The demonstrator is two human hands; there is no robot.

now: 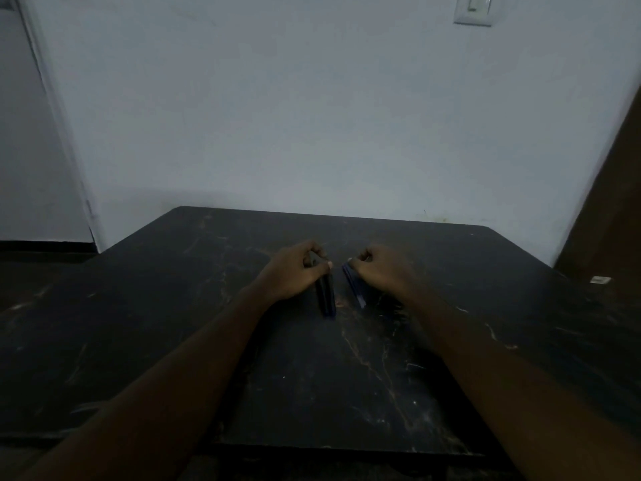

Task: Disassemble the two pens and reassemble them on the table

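Note:
Two dark pens lie near the middle of the black table [208, 307], side by side and pointing roughly toward me. My left hand [295, 272] is curled over the far end of the left, black pen [327, 296] and pinches it. My right hand [381, 272] pinches the far end of the right, dark blue pen [353, 286]. The near ends of both pens rest on or close to the tabletop. The light is dim, so pen parts and caps cannot be made out.
The table's far edge meets a pale wall [312, 116]. A small white object [601, 280] lies at the table's right edge, beside a brown door or panel [610, 203]. A light switch [474, 9] is high on the wall.

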